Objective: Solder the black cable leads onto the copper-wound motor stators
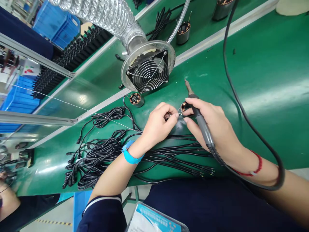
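Note:
My left hand (160, 124) is closed in a pinch on thin wires (180, 112) beside a small motor stator (184, 107) with copper windings. A blue band circles that wrist. My right hand (212, 124) grips a soldering iron (201, 120), its tip pointing up and away from the stator. The right fingertips are against or close by the stator and hide part of it. A thin silvery strand (96, 113) runs from the upper left down to behind my left hand. Bundled black cables (103, 151) lie beneath and left of my hands.
A round fume extractor fan (151, 74) on a silver duct (103, 16) hangs just beyond my hands. Another stator (136, 100) stands below it. The iron's black cord (231, 80) loops on the right. Further stators (183, 33) stand behind the rail. A person's arm (8, 199) shows at left.

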`<state>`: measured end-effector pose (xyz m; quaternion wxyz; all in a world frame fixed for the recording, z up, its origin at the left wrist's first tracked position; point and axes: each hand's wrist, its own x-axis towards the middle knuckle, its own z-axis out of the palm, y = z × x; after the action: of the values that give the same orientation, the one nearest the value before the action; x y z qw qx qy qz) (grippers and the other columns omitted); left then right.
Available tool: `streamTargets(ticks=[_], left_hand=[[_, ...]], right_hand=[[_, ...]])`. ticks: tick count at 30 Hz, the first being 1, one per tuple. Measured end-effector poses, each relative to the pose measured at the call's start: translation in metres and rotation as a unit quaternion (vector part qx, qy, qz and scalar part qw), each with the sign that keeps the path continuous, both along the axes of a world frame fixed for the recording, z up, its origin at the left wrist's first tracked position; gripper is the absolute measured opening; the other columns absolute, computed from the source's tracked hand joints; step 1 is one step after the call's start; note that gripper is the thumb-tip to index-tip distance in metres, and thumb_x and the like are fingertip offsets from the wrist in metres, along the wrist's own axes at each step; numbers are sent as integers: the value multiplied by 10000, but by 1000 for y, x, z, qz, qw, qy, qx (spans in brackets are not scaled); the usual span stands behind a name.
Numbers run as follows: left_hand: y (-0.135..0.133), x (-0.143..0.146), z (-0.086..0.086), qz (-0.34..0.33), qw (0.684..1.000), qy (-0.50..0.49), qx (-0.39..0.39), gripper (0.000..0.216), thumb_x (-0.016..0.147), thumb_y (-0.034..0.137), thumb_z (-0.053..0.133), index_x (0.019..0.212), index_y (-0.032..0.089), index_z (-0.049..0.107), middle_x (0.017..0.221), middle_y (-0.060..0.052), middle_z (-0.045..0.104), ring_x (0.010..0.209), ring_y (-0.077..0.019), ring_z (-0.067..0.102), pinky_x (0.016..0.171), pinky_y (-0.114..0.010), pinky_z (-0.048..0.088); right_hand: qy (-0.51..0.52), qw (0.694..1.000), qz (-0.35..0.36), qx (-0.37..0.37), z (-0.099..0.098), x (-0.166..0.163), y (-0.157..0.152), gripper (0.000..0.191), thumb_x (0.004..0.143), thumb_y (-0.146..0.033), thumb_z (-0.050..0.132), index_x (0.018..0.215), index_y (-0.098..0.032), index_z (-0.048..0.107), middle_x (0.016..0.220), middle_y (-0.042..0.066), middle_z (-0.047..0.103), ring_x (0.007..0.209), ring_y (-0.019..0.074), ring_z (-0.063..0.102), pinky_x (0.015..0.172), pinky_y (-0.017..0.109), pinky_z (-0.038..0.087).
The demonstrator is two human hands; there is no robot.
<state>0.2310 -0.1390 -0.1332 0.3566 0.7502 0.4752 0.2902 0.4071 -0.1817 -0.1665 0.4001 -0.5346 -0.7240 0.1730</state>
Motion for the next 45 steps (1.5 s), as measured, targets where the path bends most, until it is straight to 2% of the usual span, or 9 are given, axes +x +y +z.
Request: streamTargets(ticks=[3, 8, 12, 16, 26, 30, 33, 37, 45], left_hand=[[-1, -2, -1, -8, 1000, -26, 13, 136, 879, 107, 602, 765, 168, 642, 768, 7, 612, 705, -103, 557, 639, -224, 453], [-2, -5, -6, -42, 992, -40, 114, 129, 943, 184, 607, 839, 184, 683, 896, -27, 693, 857, -132, 638, 767, -270, 520], [-3, -7, -8, -79, 983, 13, 162, 98, 959, 202, 609, 909, 196, 693, 943, -42, 698, 927, -154, 650, 838, -310, 529], [-5, -8, -8, -94, 980, 19, 174, 56, 938, 136, 599, 938, 182, 631, 964, -61, 677, 935, -157, 633, 778, -290, 521], [-8, -5, -10, -55, 995, -20, 85, 152, 845, 44, 600, 766, 175, 600, 878, -24, 650, 839, -124, 594, 727, -253, 488], [-10, -4, -15, -46, 997, -53, 27, 144, 824, 61, 608, 734, 173, 608, 845, -18, 652, 803, -119, 584, 688, -242, 478], [-11, -2, -17, -34, 997, -75, -13, 129, 808, 72, 617, 725, 170, 618, 840, -22, 649, 768, -112, 576, 633, -226, 456], [-13, 0, -16, -14, 996, -72, -44, 124, 806, 77, 621, 726, 170, 624, 851, -22, 651, 752, -107, 568, 634, -229, 451], [-16, 3, -19, -3, 996, -81, -32, 136, 817, 73, 614, 727, 174, 624, 831, -15, 637, 763, -110, 558, 674, -246, 455]], right_hand=[[5, 1000, 4, 19, 1, -3, 0, 409, 946, -215, 569, 1351, -241, 521, 986, 27, 734, 929, 238, 684, 830, 411, 522], [8, 998, -24, 64, 5, -5, -1, 403, 942, -187, 568, 1339, -240, 526, 952, 10, 729, 894, 215, 674, 844, 387, 528], [52, 998, -16, 34, 5, -5, 1, 395, 940, -212, 574, 1334, -232, 548, 985, 28, 726, 981, 217, 691, 916, 395, 536], [76, 997, -17, 23, 4, -7, 5, 370, 940, -206, 568, 1309, -238, 576, 1090, 48, 726, 1052, 215, 696, 984, 401, 533], [40, 994, -58, 81, 4, 12, -12, 354, 977, -223, 603, 1331, -220, 612, 958, 50, 759, 977, 213, 718, 902, 370, 565], [66, 986, -19, 150, 7, 27, -28, 319, 917, -146, 665, 1228, -220, 654, 931, 71, 741, 755, 164, 690, 691, 294, 563], [68, 981, 30, 178, 6, 34, -36, 270, 875, -121, 681, 1121, -226, 650, 745, 28, 671, 565, 130, 606, 485, 245, 476], [117, 976, 81, 165, 3, 38, -41, 198, 865, -106, 618, 1021, -229, 617, 598, -32, 548, 468, 112, 547, 416, 215, 450], [78, 982, 120, 119, -2, 47, -45, 170, 883, -152, 630, 1027, -225, 575, 599, -28, 554, 478, 117, 571, 401, 185, 452]])
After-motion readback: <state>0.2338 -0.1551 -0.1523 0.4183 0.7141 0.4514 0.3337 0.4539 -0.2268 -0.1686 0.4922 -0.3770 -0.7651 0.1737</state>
